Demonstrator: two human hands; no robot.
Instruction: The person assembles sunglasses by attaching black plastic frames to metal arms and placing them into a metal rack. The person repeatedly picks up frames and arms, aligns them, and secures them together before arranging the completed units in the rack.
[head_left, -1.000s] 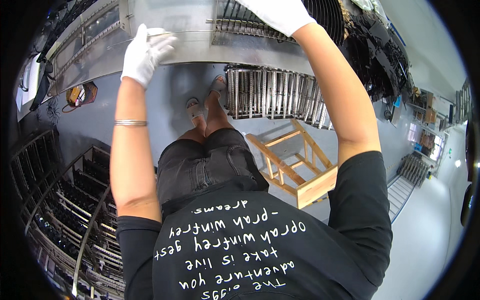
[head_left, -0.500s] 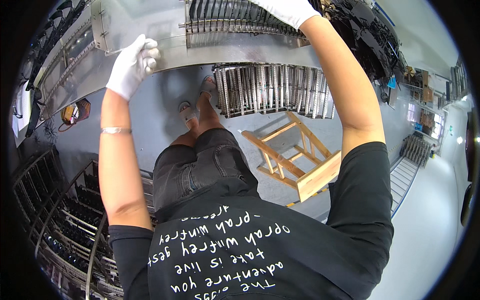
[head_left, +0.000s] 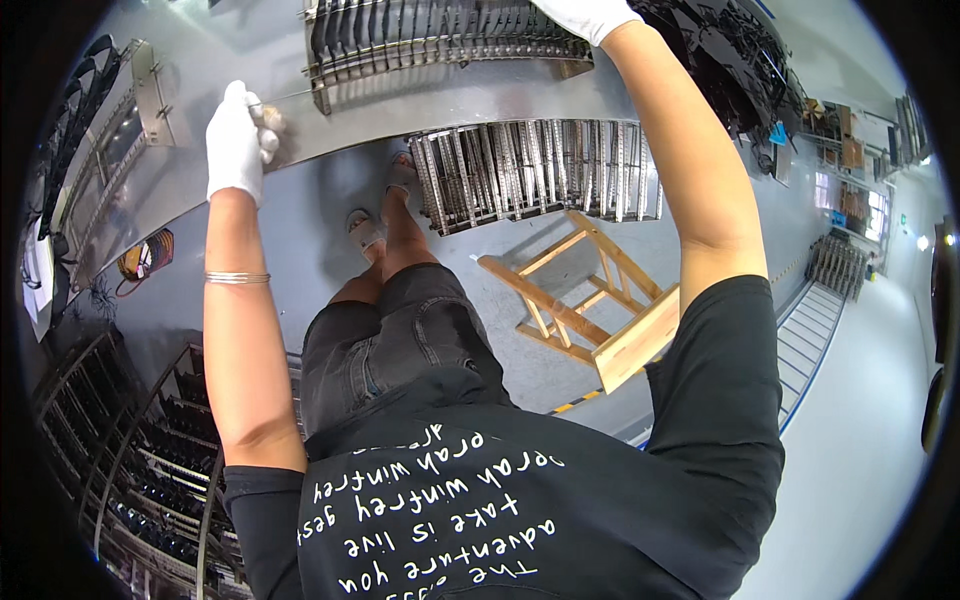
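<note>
Silver metal rack (head_left: 440, 53), visible part lined with curved black strips (head_left: 425, 24); white-gloved left hand (head_left: 234, 142) curled, white-gloved right hand (head_left: 590, 14) cropped, openness unclear; holds indeterminable.

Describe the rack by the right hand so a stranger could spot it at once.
Start with the grey metal table across the top of the view. On it, between the person's left hand and right hand, sits a metal rack. A close row of dark, curved pieces fills it, whereas the silvery racks on the floor below show no such row.
</note>
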